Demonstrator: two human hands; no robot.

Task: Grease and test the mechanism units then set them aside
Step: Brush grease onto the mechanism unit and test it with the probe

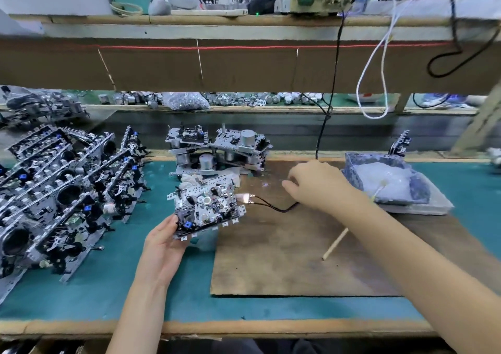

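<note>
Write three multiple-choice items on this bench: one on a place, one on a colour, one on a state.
1. The wooden stick lies: A on the brown board; B on the shelf; C in a hand.
2. The table mat is: A red; B teal; C white.
3. The left hand: A hangs idle; B holds the stick; C grips the mechanism unit.
Key: 1 A, it rests on the board, apart from the right hand, which holds the black lead. 2 B, teal shows around the board. 3 C, it clasps the unit's near left corner.
</note>
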